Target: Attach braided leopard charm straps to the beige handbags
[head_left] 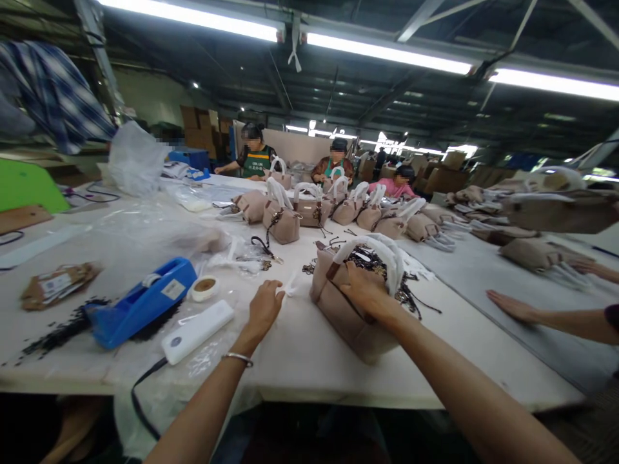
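Note:
A taupe handbag (355,322) with handles wrapped in white stands near the front of the pale table (290,380). My right hand (365,287) lies at the bag's top, below the handles, its fingertips against the bag and partly hidden. Whether it grips anything there is unclear. Left of the bag, my left hand (265,306) is closed, with the thumb and fingers together on a thin white wisp (290,285). Dark cords and chains (411,293) lie behind and to the right of the bag.
At left are a blue tape dispenser (145,299), a tape roll (204,288), a white corded device (198,330) and plastic wrap. Several handbags (283,222) line the table's middle. Another person's hand (515,306) rests at right; people sit across.

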Available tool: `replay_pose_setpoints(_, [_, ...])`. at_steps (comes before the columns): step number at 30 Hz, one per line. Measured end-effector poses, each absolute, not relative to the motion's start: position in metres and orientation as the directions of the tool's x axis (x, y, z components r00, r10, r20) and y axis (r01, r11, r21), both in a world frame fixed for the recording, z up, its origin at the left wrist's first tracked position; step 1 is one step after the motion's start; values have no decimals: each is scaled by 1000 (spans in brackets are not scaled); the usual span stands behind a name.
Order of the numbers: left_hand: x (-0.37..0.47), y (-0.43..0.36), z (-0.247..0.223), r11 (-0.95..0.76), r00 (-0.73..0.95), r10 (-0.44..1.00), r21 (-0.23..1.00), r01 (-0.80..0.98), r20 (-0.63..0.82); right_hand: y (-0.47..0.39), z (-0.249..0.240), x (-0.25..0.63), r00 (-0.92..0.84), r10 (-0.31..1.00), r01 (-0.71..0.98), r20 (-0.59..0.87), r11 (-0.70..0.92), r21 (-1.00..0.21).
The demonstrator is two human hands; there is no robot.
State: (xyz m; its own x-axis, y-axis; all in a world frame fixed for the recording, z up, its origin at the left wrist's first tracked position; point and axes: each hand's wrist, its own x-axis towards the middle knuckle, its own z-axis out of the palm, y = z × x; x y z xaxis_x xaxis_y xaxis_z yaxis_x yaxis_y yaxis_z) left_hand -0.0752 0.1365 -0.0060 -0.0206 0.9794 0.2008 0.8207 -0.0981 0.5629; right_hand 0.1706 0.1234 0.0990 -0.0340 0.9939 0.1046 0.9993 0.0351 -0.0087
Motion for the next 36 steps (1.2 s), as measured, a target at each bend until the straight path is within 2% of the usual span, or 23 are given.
replay_pose_setpoints(5, [-105,146,-1,3,-45,996,497,868,74,127,96,154,-50,989,998,139,46,38])
replay_pose_setpoints(8, [-126,125,-1,33,-41,999,459,888,6,123,96,158,-118,969,990,215,98,103])
replay_pose_setpoints(10, [-134,105,-2,42,-34,999,443,895,-26,119,96,161,-212,933,973,290,173,153])
replay_pose_setpoints(13, [-132,81,-7,14,3,999,396,918,-44,109,95,162,-414,829,910,376,378,169])
replay_pose_setpoints(17, [-121,68,-17,-6,19,999,296,955,-40,87,92,152,-584,693,777,423,628,44])
replay_pose_setpoints(21, [-117,70,-24,26,-13,999,281,959,-49,67,77,140,-602,721,700,343,683,-208])
replay_pose_setpoints(23, [-118,71,-24,32,-18,998,278,960,-52,60,64,134,-549,776,689,310,631,-357])
replay_pose_setpoints(25, [-118,71,-22,34,-21,999,278,960,-48,54,48,127,-451,859,670,245,506,-543])
replay_pose_setpoints(27, [-116,70,-19,42,-32,999,277,960,-42,52,27,114,-313,948,590,59,242,-770])
replay_pose_setpoints(29, [-111,68,-16,69,-59,997,276,959,-43,54,7,95,-211,956,426,-203,-97,-900])
replay_pose_setpoints(32, [-98,63,-15,81,-71,996,276,958,-45,67,-17,66,-179,917,276,-356,-301,-913])
replay_pose_setpoints(36, [-83,55,-19,20,-8,999,329,944,-38,88,-30,42,-148,888,148,-436,-416,-897])
